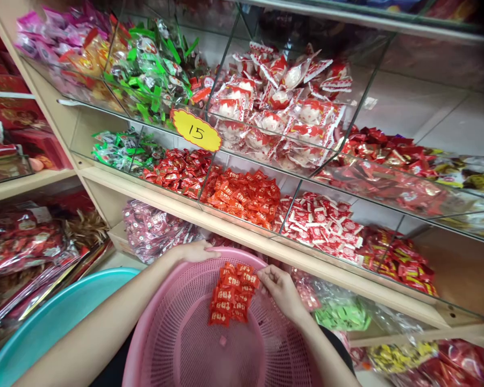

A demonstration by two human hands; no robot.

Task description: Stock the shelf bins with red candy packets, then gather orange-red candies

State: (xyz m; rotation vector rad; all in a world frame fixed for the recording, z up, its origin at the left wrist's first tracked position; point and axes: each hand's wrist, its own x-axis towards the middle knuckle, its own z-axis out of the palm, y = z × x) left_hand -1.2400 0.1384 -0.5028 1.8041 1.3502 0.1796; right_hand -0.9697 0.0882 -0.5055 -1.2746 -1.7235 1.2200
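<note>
A pink mesh basket (pixel 177 344) sits in front of me, below the candy shelves. My left hand (pixel 196 251) grips its far rim, fingers curled over the edge. My right hand (pixel 280 290) is closed in a pinch on a clear bag of red wrapped candies (pixel 232 294), which hangs down inside the basket. A small pink piece lies on the basket's bottom.
Glass bins (pixel 290 207) on wooden shelves hold red, green, pink and white wrapped candies. A yellow price tag (pixel 197 130) reads 15. A teal tub (pixel 60 317) sits at lower left. Bagged sweets fill the left shelves and the floor level at right.
</note>
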